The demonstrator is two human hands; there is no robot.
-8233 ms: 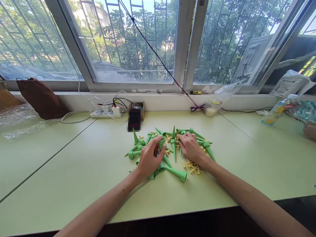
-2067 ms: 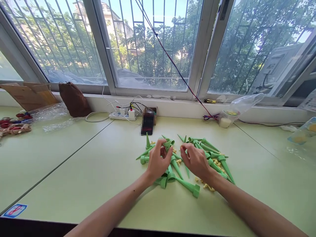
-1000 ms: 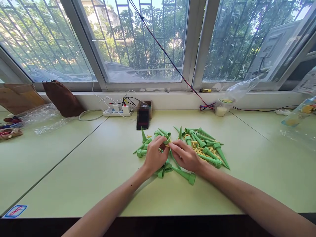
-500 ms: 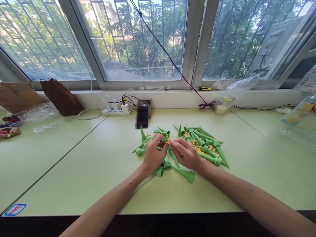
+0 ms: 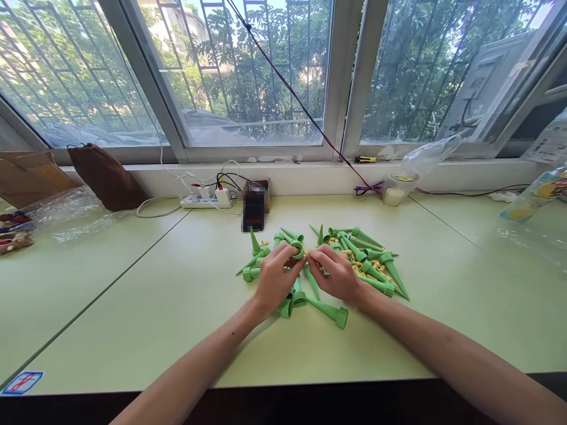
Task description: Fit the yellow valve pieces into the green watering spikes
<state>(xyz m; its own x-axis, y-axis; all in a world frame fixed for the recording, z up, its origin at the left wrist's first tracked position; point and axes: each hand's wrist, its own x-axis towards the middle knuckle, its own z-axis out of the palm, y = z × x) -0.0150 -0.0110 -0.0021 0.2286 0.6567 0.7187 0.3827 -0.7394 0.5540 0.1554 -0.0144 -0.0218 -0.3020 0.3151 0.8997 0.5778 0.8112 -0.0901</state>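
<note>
A heap of green plastic cone spikes mixed with small yellow pieces lies on the pale green table. My left hand is closed round one green spike, its ringed end up by my thumb. My right hand pinches at that ringed end, fingertips touching the spike; what the pinch holds is too small to make out. More spikes lie under and in front of both hands.
A blurred dark box and a white power strip with cables sit by the window sill. A brown bag and clear plastic wrap lie left. A small jar and a plastic bottle stand right.
My hands came together: two seconds ago they were apart, now my right fingertips meet the ringed end of the spike in my left hand. The view shifted slightly.
</note>
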